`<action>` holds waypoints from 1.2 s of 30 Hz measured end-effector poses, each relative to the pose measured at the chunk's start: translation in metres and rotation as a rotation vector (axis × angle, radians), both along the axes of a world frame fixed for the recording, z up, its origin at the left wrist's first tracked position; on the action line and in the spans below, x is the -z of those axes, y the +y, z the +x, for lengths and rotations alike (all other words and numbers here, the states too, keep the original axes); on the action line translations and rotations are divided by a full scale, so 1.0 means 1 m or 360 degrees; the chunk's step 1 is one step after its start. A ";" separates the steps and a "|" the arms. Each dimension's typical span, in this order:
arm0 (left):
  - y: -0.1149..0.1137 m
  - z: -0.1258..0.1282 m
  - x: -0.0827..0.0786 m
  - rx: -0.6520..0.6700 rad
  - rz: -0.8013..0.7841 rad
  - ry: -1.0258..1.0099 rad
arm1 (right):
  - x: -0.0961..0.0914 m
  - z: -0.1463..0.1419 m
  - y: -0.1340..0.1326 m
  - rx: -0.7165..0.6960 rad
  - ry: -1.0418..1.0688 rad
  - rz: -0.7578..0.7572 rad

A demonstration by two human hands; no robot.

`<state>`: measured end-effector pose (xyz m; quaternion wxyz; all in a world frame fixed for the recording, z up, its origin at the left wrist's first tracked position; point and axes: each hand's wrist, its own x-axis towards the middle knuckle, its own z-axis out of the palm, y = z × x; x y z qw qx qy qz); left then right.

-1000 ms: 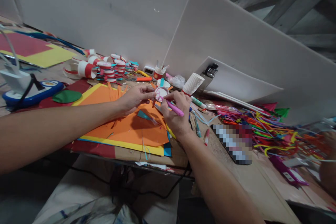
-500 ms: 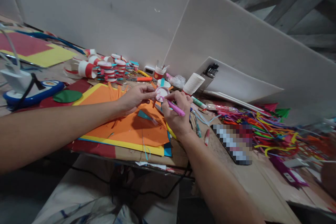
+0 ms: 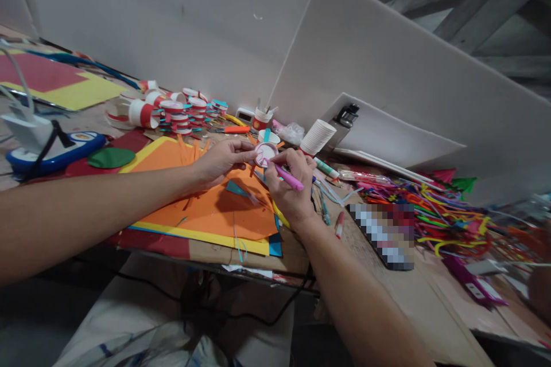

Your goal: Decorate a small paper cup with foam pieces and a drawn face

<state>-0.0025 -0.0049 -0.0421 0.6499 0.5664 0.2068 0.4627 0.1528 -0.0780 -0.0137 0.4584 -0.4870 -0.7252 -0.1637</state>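
My left hand (image 3: 221,159) pinches the left rim of a small round paper-cup piece (image 3: 264,153) with a white face and pink edge. My right hand (image 3: 290,183) is closed round a pink pen (image 3: 287,176) whose tip rests on that white face. Both hands hover over an orange paper sheet (image 3: 215,206) that lies on yellow, red and blue sheets.
Finished red-and-white cup pieces (image 3: 172,110) cluster at the back. A stack of white paper cups (image 3: 317,136) lies tilted to the right. Coloured pipe cleaners (image 3: 434,206), pens, a glue stick (image 3: 326,168) and a blurred flat object (image 3: 381,232) lie at right. A blue-and-white device (image 3: 47,146) sits at left.
The pen tip has shifted slightly on the round piece; both hands stay in place. At the far right edge, another person's hand has drawn back.
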 end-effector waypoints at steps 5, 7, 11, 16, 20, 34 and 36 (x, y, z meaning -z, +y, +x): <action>0.000 0.000 0.000 -0.0001 0.0006 -0.0024 | 0.000 0.000 0.000 -0.0004 -0.0006 0.0004; -0.001 0.000 0.000 -0.0006 0.0001 -0.0022 | 0.000 0.000 0.000 -0.0003 -0.0007 0.0001; -0.002 0.000 -0.002 -0.0011 -0.0029 -0.0010 | 0.000 0.000 -0.001 -0.0006 -0.0008 -0.0009; -0.001 0.000 -0.002 -0.0019 -0.0025 -0.0005 | 0.000 0.000 0.000 -0.0004 -0.0003 -0.0012; 0.000 0.000 0.000 -0.0019 -0.0030 -0.0022 | 0.001 0.000 0.001 0.0004 0.0003 -0.0007; -0.001 -0.001 -0.001 -0.0020 -0.0017 -0.0020 | 0.000 0.002 -0.001 0.0010 0.0013 -0.0012; 0.000 0.000 -0.001 -0.0016 -0.0020 -0.0024 | 0.000 0.002 -0.001 0.0010 0.0014 -0.0013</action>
